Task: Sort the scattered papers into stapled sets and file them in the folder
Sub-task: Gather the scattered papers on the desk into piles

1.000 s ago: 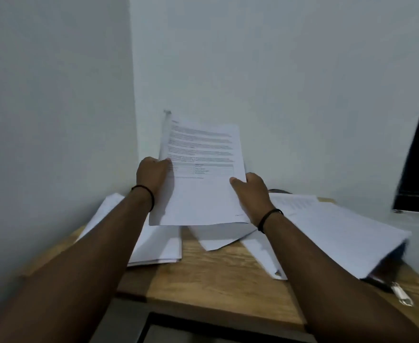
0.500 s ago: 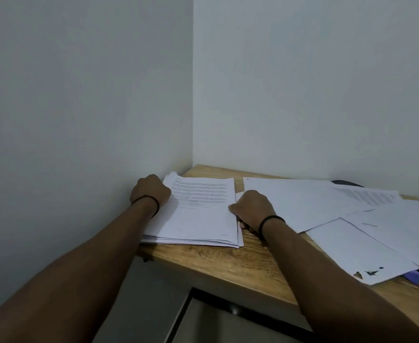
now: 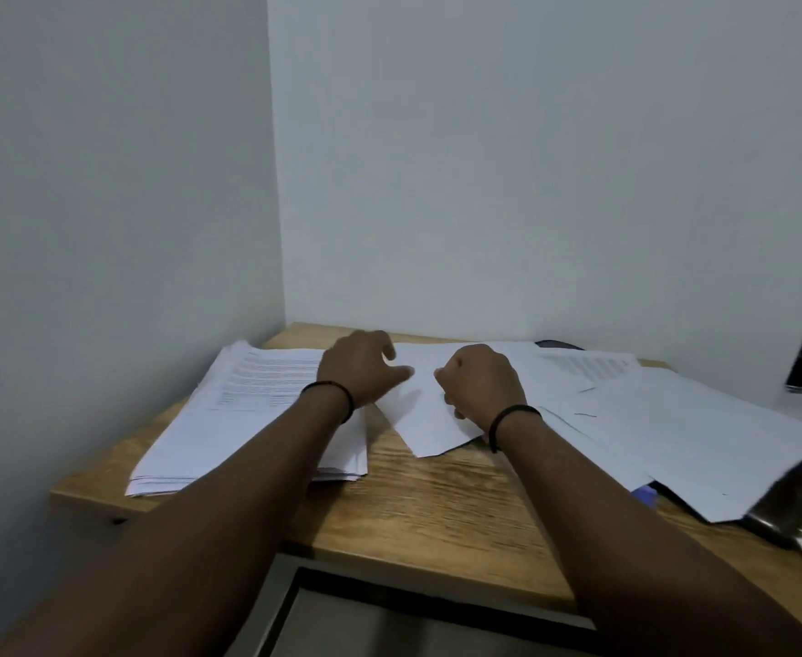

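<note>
wooden desk, paper stack, loose sheets

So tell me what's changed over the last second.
Both hands lowered the printed set onto the left stack and let go. The left hand and right hand moved right onto a blank sheet. The scattered papers stayed put.

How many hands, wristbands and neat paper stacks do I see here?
Hands: 2, left hand and right hand
Black wristbands: 2, left wristband, right wristband
Neat paper stack: 1
Total: 5
</note>
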